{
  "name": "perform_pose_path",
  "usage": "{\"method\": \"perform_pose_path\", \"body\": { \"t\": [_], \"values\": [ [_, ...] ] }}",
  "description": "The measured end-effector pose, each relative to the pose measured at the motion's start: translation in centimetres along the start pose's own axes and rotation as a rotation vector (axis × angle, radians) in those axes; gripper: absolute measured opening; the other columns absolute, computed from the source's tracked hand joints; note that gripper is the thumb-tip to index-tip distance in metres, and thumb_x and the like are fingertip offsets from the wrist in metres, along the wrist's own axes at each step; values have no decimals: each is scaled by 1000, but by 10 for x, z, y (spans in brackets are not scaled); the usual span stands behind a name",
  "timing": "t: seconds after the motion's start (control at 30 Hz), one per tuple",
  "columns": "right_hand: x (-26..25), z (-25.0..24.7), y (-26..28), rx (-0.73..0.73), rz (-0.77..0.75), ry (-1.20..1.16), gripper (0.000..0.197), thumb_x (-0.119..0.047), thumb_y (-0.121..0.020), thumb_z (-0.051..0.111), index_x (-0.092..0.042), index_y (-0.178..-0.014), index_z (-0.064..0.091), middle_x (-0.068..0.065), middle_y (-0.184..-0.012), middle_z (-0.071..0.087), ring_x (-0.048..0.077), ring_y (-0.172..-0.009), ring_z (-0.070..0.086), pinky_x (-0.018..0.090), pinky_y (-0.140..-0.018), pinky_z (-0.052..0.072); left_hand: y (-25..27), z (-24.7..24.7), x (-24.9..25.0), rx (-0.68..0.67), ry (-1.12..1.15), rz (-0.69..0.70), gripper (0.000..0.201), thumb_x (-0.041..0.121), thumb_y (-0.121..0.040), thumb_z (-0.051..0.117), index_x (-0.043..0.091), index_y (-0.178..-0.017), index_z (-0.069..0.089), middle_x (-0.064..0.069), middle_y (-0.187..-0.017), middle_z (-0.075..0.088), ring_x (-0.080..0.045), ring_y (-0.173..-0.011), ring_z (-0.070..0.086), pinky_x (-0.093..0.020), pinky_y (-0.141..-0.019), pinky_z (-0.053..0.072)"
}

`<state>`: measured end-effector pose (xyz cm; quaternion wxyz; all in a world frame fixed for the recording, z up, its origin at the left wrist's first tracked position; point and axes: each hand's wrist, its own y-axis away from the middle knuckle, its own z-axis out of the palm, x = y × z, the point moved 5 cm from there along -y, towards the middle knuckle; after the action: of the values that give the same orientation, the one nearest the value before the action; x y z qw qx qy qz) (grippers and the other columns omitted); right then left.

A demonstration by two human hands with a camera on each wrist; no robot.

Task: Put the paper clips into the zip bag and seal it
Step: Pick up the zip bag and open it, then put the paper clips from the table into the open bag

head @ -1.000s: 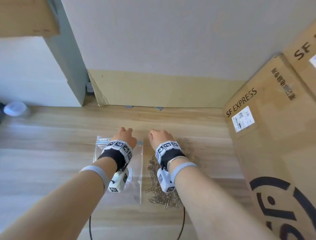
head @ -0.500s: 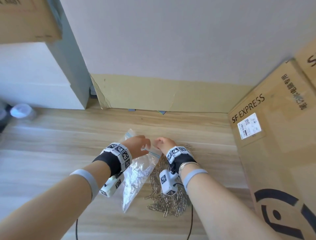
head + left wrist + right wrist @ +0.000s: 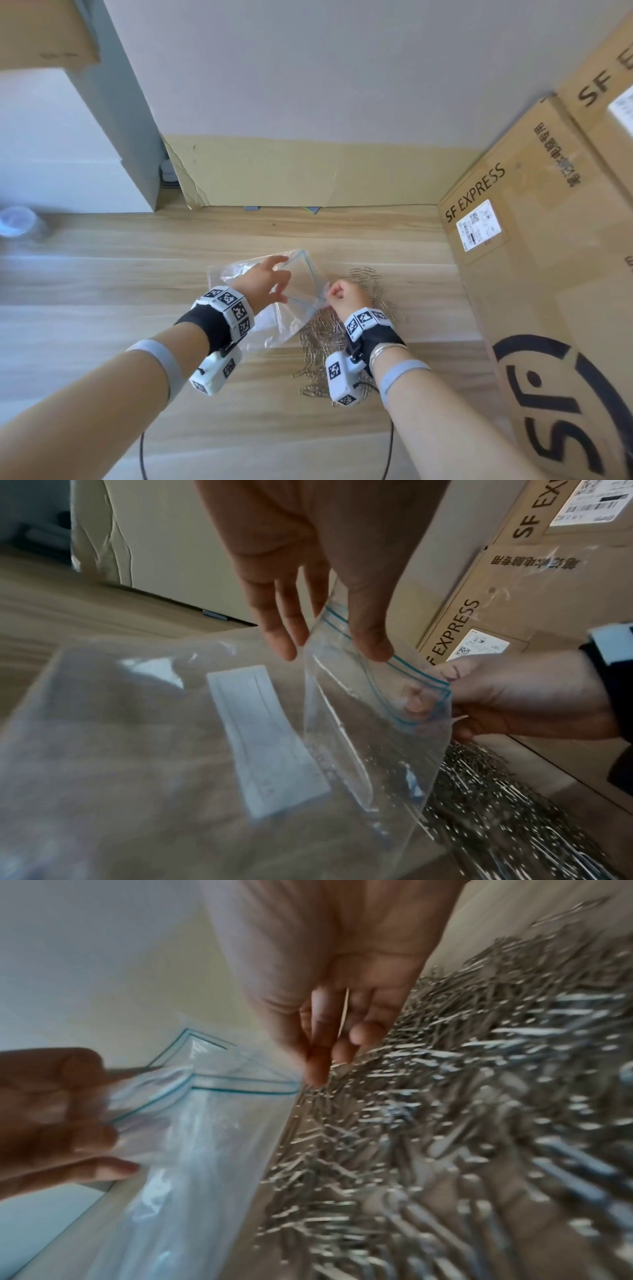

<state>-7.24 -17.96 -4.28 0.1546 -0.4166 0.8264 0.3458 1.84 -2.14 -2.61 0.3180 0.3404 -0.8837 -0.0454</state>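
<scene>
Lifted off the table since a second ago, the zip bag no longer lies flat; half a second ago it hung pinched and narrow, and now its mouth is spread into a wide triangle between the two hands. In the head view the left hand has its fingers straight and spread, slipped in at the mouth with one wall of film between them, so the hand props the bag wide rather than clamping it. The right hand is curled, thumb and fingertip pinching the opposite corner of the zip strip (the right wrist view is blurred, so the exact finger placement is hard to read). I judge the two pulls are set against each other to part the seal and keep the mouth gaping — a floppy bag would otherwise close on itself.

The bag is thin, clear, crinkly plastic with twin blue-green lines along the closure and a white write-on panel on one face; it looks empty. The paper clips — small, silver, wiry — lie in a loose, tangled heap on the pale wood-grain table, just beside and partly under the bag's lower edge, below the right wrist. A large SF EXPRESS cardboard box stands to the right, well clear of the heap.
</scene>
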Motion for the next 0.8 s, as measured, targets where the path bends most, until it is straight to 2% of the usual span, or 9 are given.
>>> {"method": "perform_pose_path", "body": {
  "t": [0.07, 0.17, 0.23, 0.33, 0.43, 0.53, 0.67, 0.73, 0.8],
  "values": [
    [13, -11, 5, 107, -15, 68, 14, -23, -90, 51, -17, -101, 58, 4, -108, 63, 22, -96, 58, 32, -78, 49, 2, 5, -3, 33, 30, 37, 43, 17, -79, 65, 30, -60, 29, -4, -143, 37, -25, -112, 50, -34, -92, 43],
    [44, -21, 14, 145, 95, 262, 51, -49, -80, 57, -39, -127, 37, -2, -145, 29, 29, -133, 24, 53, -105, 25, 7, 9, -4, 101, 69, 96, 49, 11, -80, 64, 32, -59, 25, -4, -141, 40, -23, -112, 51, -22, -84, 40],
    [60, -16, 20, 53, 155, 313, 83, -63, -70, 60, -47, -136, 13, -7, -153, 1, 32, -139, 2, 60, -108, 9, 9, 9, -4, 120, 94, 128, 49, 10, -80, 64, 32, -60, 26, -4, -140, 41, -23, -108, 54, -22, -83, 45],
    [69, 3, 23, -60, 125, 407, 104, -72, -61, 60, -50, -136, -10, -6, -153, -14, 33, -139, -8, 61, -108, 5, 10, 11, -6, 135, 141, 168, 50, 11, -78, 66, 33, -61, 25, -4, -136, 44, -25, -102, 58, -30, -83, 52],
    [62, 23, 23, -109, 5, 534, 106, -77, -58, 57, -49, -136, -9, -8, -153, -12, 31, -139, -6, 60, -107, 8, 9, 16, -10, 140, 175, 177, 48, 12, -77, 68, 32, -62, 27, -2, -133, 46, -27, -94, 61, -36, -79, 54],
    [49, 27, 22, -89, -94, 518, 88, -66, -66, 60, -48, -137, 11, -7, -152, 3, 31, -136, 6, 55, -107, 17, 10, 17, -13, 153, 203, 184, 39, 13, -76, 69, 33, -69, 36, 2, -133, 45, -25, -91, 62, -37, -78, 54],
    [41, 18, 19, -23, -199, 384, 47, -33, -83, 60, -31, -126, 44, 5, -138, 34, 28, -125, 30, 41, -103, 33, 13, 19, -14, 181, 230, 212, 34, 12, -75, 70, 28, -73, 40, 11, -130, 39, -19, -94, 60, -20, -80, 48],
    [37, 17, 20, 19, -279, 344, 33, -20, -86, 58, -21, -119, 51, 9, -129, 44, 25, -113, 44, 32, -94, 38, 12, 20, -14, 201, 236, 222, 33, 12, -75, 70, 28, -74, 42, 12, -129, 38, -16, -95, 59, -14, -79, 44],
    [35, 17, 20, 28, -267, 265, 26, -11, -88, 54, -17, -113, 54, 8, -120, 49, 20, -95, 51, 25, -78, 40, 12, 21, -15, 210, 242, 210, 32, 13, -75, 70, 29, -75, 43, 13, -130, 37, -16, -94, 59, -18, -81, 47]
  ]
}}
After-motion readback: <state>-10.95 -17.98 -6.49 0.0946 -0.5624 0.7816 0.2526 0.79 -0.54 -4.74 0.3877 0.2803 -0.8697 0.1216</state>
